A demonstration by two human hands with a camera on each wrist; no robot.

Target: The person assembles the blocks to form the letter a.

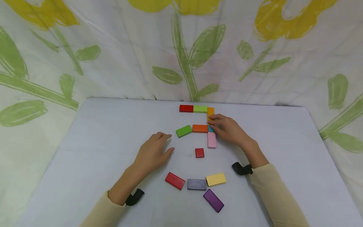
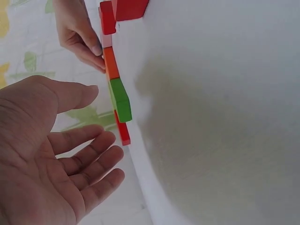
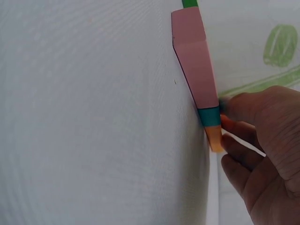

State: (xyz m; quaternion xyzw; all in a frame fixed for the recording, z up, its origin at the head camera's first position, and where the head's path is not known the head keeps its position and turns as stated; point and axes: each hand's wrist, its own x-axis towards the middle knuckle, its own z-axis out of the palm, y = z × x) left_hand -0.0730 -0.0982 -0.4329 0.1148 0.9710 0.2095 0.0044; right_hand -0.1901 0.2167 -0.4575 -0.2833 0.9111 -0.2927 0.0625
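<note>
My right hand [image 1: 227, 127] bends over a row of small blocks, its fingertips at the yellow-orange block [image 1: 210, 111] and its thumb at the small teal block [image 1: 210, 129], partly covering both. The teal block joins an orange block [image 1: 199, 128] on its left and a pink block [image 1: 211, 140] on its near side. A lime block [image 1: 200, 109] and a dark red block [image 1: 186, 108] run left from the yellow-orange one. My left hand [image 1: 151, 154] hovers with fingers loosely spread and nothing in it, nearest to a tilted green block [image 1: 184, 131].
A small red block [image 1: 199, 153] lies below the pink one. Nearer to me lie a red block [image 1: 175, 180], a dark grey block [image 1: 197, 184], a yellow block [image 1: 216, 179] and a purple block [image 1: 213, 200]. Behind the white table [image 1: 127, 113] hangs a flower-patterned cloth [image 1: 113, 72].
</note>
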